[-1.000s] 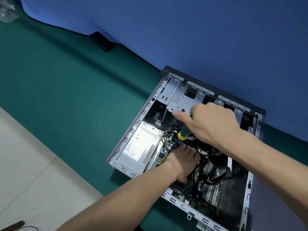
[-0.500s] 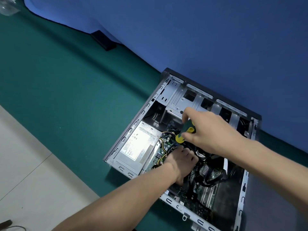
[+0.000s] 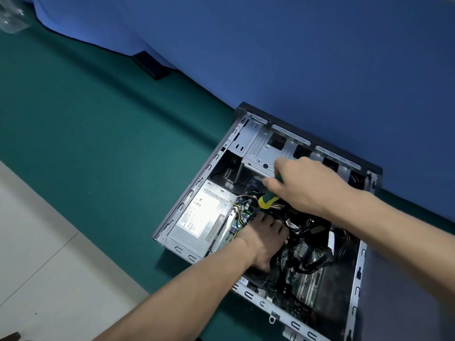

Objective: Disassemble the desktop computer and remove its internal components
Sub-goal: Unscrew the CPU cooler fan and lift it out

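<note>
A green mat carries the opened computer case, lying on its side against a blue backdrop. The silver power supply fills its left near corner. The right hand wraps a green-and-yellow screwdriver — long axis slanting down and left. Just nearer, the left hand presses among the cables, its fingers buried, so their grip cannot be made out. Likely the tip's screw lies between both hands.

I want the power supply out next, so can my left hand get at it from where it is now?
Probably yes: the left hand rests inside the case right beside the power supply, whose top is uncovered. The right hand, holding the screwdriver, is farther back.
</note>
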Demonstrator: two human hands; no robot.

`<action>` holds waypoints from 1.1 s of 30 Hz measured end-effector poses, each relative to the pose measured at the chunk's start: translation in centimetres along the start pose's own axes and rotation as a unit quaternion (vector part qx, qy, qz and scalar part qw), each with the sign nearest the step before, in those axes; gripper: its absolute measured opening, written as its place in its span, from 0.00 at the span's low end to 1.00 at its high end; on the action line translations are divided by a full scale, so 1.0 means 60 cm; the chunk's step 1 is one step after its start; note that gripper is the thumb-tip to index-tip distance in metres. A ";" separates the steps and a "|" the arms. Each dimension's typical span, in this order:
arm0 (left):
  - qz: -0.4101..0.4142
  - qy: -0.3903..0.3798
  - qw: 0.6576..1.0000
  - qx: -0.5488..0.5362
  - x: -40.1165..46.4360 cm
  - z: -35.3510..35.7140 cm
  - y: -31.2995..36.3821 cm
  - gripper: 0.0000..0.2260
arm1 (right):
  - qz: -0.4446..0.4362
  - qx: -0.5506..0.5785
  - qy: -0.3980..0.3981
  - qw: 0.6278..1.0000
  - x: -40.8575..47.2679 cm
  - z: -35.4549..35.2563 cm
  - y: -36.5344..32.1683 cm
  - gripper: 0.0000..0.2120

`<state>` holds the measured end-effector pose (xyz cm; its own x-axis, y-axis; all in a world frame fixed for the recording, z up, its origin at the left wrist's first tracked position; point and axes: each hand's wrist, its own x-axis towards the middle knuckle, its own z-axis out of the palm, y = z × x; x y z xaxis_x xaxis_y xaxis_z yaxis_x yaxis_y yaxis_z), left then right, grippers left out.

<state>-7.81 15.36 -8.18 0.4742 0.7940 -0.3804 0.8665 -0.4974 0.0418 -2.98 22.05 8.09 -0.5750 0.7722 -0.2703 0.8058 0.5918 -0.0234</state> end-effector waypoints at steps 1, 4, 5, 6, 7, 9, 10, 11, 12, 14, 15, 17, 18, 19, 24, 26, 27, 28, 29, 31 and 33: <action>0.000 0.004 1.000 -0.006 0.000 0.001 -0.001 0.43 | -0.016 0.024 -0.015 0.999 -0.001 0.001 0.000 0.16; -0.007 -0.009 0.999 -0.032 0.001 0.004 -0.002 0.43 | -0.012 0.063 -0.026 0.998 -0.007 0.001 0.004 0.12; -0.008 -0.024 0.999 -0.045 0.002 0.002 -0.001 0.43 | -0.001 0.062 -0.019 0.998 -0.008 0.002 0.005 0.13; -0.012 -0.040 0.997 -0.064 0.003 -0.001 -0.001 0.44 | 0.005 0.057 -0.011 0.998 -0.009 0.003 0.005 0.14; -0.016 -0.051 0.995 -0.087 0.004 -0.005 -0.002 0.43 | 0.002 0.054 -0.005 0.999 -0.010 0.004 0.004 0.14; -0.016 -0.033 0.992 -0.122 0.006 -0.016 -0.003 0.39 | -0.026 0.074 -0.008 0.997 -0.010 0.006 0.001 0.11; -0.012 -0.010 0.990 -0.138 0.006 -0.021 -0.002 0.35 | -0.040 0.089 -0.015 0.995 -0.009 0.006 0.000 0.09; -0.008 0.010 0.988 -0.155 0.008 -0.025 -0.002 0.29 | -0.046 0.103 -0.023 0.993 -0.008 0.005 0.000 0.09; -0.006 0.021 0.986 -0.168 0.009 -0.030 -0.001 0.23 | -0.042 0.115 -0.029 0.992 -0.007 0.003 0.001 0.10; -0.015 0.027 0.984 -0.173 0.013 -0.037 0.002 0.15 | -0.017 0.124 -0.036 0.991 -0.004 0.001 0.004 0.15; -0.022 0.029 0.985 -0.170 0.014 -0.040 0.003 0.12 | -0.006 0.113 -0.035 0.993 -0.003 0.000 0.005 0.18; -0.035 0.032 0.985 -0.166 0.017 -0.043 0.007 0.08 | 0.001 0.077 -0.018 0.997 -0.002 0.002 0.005 0.19; -0.042 0.032 0.985 -0.164 0.019 -0.045 0.009 0.08 | -0.003 0.068 -0.009 0.998 -0.001 0.004 0.003 0.17; -0.045 0.038 0.985 -0.160 0.021 -0.046 0.012 0.09 | -0.010 0.064 -0.004 0.998 -0.001 0.007 0.002 0.15; -0.053 0.042 0.987 -0.147 0.031 -0.049 0.027 0.06 | -0.014 0.094 -0.022 0.995 0.004 0.006 0.000 0.08; -0.053 0.036 0.988 -0.143 0.036 -0.051 0.028 0.06 | -0.033 0.094 -0.029 0.995 0.004 0.000 0.000 0.07; -0.053 0.036 0.987 -0.147 0.036 -0.051 0.027 0.07 | -0.054 0.088 -0.039 0.994 0.004 -0.002 -0.001 0.06; -0.052 0.037 0.986 -0.155 0.033 -0.053 0.024 0.07 | -0.075 0.085 -0.053 0.992 0.004 -0.004 -0.003 0.06; -0.050 0.040 0.984 -0.167 0.031 -0.055 0.020 0.06 | -0.092 0.086 -0.066 0.990 0.004 -0.005 -0.005 0.05; -0.042 0.040 0.979 -0.193 0.030 -0.053 0.014 0.03 | -0.090 0.090 -0.080 0.989 0.007 -0.005 -0.008 0.06; -0.037 0.037 0.978 -0.201 0.027 -0.051 0.009 0.05 | -0.033 0.046 -0.059 0.997 0.012 -0.004 -0.009 0.12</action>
<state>-6.07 17.45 -5.98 0.4058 0.8527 -0.3290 0.8826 -0.2721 0.3834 -3.85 22.32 8.15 -0.6114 0.6963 -0.3760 0.7790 0.6132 -0.1310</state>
